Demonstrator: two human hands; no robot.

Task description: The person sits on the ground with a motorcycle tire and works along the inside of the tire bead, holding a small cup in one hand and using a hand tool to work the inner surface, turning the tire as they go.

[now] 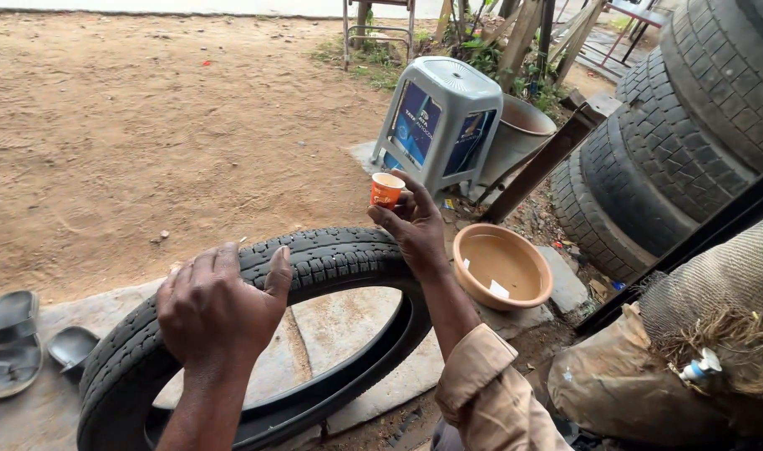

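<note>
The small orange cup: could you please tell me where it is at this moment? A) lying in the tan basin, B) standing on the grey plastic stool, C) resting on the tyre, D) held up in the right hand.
D: the small orange cup is pinched upright in the fingers of the raised right hand, above the tyre and apart from the tan basin and the grey plastic stool.

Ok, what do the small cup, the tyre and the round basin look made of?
The cup, held in the right hand, looks like thin paper with a matte orange print. The tyre under the left hand is black treaded rubber. The basin looks like dull tan plastic, possibly clay.
</note>
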